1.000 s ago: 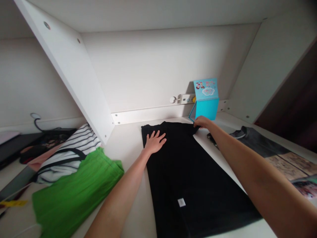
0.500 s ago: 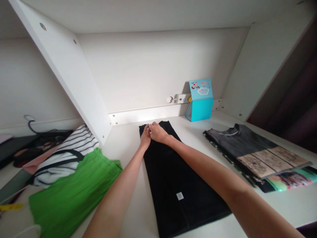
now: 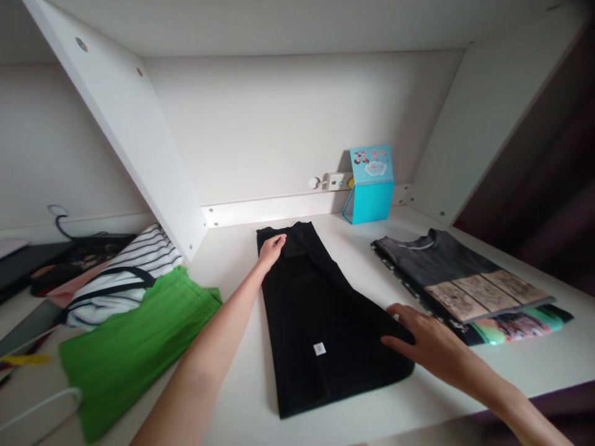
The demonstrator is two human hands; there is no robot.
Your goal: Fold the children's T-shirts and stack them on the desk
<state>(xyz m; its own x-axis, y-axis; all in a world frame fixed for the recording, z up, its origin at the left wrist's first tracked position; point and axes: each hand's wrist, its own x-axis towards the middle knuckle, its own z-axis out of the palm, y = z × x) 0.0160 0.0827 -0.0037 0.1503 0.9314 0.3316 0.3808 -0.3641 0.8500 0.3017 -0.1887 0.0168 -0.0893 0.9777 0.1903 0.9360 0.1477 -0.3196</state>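
A folded black garment (image 3: 307,303) with a small white label (image 3: 320,349) lies lengthwise on the white surface in front of me. My left hand (image 3: 273,252) is at its far end, fingers pressed together on the cloth near the left edge. At the garment's near right corner is my right hand (image 3: 421,341), thumb and fingers apart, touching the edge where the cloth curls slightly. To the right lies a flat stack with a grey T-shirt (image 3: 413,266) on top, a tan printed panel across it, and a colourful printed garment (image 3: 520,328) under it.
On the left, a green garment (image 3: 144,347) lies partly over a black-and-white striped cloth (image 3: 125,279). A blue desk calendar (image 3: 372,201) stands at the back by a wall socket (image 3: 338,181). A white upright panel (image 3: 125,124) divides the shelf on the left.
My right hand has left the far end beside my left hand and come back to the garment's near right corner. The cloth's right side has shifted and curled inward.
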